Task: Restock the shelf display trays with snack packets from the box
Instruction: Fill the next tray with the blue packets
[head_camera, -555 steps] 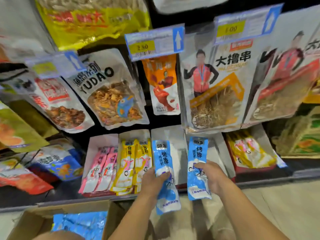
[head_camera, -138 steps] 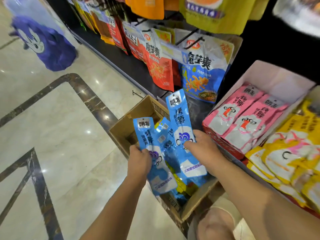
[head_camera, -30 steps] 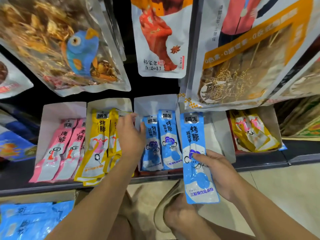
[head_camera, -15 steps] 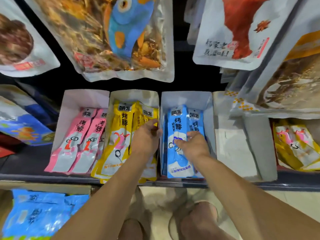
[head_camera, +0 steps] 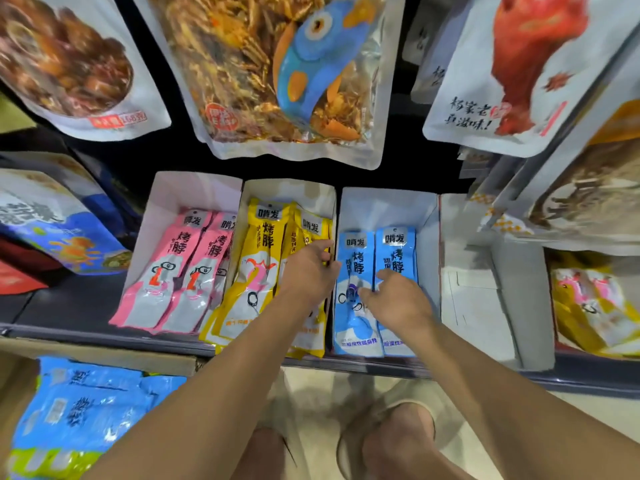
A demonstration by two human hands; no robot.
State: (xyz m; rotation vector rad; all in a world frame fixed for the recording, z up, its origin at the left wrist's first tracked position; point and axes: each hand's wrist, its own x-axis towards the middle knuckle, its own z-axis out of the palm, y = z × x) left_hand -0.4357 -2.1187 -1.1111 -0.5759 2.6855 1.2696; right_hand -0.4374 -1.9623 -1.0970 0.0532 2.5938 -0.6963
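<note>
Box (head_camera: 104,351) cut off lower left, left hand (head_camera: 308,271) fingertips perhaps behind tray wall (head_camera: 335,220)

bare forearms (head_camera: 221,386), beige slippers (head_camera: 427,396) on both feet.

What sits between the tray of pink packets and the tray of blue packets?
In the head view, the tray of yellow packets sits between them, its right side partly covered by the left hand.

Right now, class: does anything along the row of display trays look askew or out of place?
The yellow packets lie fanned and slanted, overlapping one another, unlike the straight side-by-side blue packets. The white tray right of the blue ones shows no packets, though its neighbours are stocked.
</note>
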